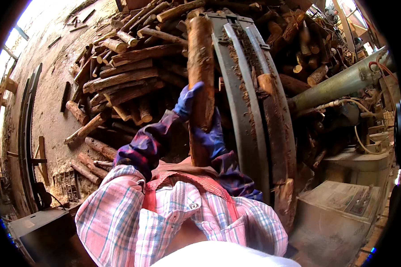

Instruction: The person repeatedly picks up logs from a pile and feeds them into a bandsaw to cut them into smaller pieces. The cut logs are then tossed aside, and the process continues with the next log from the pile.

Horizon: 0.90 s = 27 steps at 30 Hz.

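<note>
A thick bark-covered log point(200, 58) stands lengthwise in front of my body, lifted in both hands. My left hand point(188, 101), in a blue glove, grips its left side with the thumb side against the bark. Lower down, my right hand point(210, 137), in a blue-purple glove, clasps the right side near the log's lower end; its fingers are partly hidden. Below that end, a darker length of wood point(198, 153) shows between my arms; I cannot tell whether it is a second log. Just right of the held log runs a long metal trough point(243, 107) with rails, scattered with bark.
A large log pile point(129, 75) lies ahead and left, with more logs point(305, 42) beyond the trough. Another log point(278, 129) rests along the trough's right side. A thick metal pipe point(338, 78) slants in from the right, above a dusty metal box point(341, 200).
</note>
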{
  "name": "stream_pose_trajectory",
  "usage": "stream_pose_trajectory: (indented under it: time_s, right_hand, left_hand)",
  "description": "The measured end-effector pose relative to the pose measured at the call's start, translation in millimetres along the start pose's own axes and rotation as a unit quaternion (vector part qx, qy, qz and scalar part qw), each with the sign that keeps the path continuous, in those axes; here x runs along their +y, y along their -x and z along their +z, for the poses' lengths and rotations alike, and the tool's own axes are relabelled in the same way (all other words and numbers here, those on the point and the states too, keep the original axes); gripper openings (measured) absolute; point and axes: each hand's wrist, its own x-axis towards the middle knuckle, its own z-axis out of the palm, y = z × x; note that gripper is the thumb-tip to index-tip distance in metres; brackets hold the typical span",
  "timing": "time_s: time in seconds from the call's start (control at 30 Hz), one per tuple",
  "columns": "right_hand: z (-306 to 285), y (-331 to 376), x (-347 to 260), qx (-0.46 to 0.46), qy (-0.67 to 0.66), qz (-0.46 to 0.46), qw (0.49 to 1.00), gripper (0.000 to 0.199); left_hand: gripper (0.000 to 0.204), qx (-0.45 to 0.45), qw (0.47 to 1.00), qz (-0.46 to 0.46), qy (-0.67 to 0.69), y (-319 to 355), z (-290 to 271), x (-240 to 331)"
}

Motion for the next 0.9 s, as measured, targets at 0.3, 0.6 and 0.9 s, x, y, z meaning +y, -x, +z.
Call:
stream_pose_trajectory:
  time_s: [0.3,0.6,0.9]
  right_hand:
    - [-141,-245,-73,-0.023,0.039,-0.176,0.983,0.096]
    - [-283,-396,77,0.023,0.508,-0.142,0.850,0.101]
    - [-243,-290,-4,-0.107,0.644,0.110,0.749,0.096]
  left_hand:
    - [0.081,-0.120,0.984,0.083,-0.105,-69,114,146]
    - [0.079,0.286,0.889,-0.090,-0.347,141,-218,7]
    - [0.042,0.489,0.583,-0.352,-0.546,609,-181,-78]
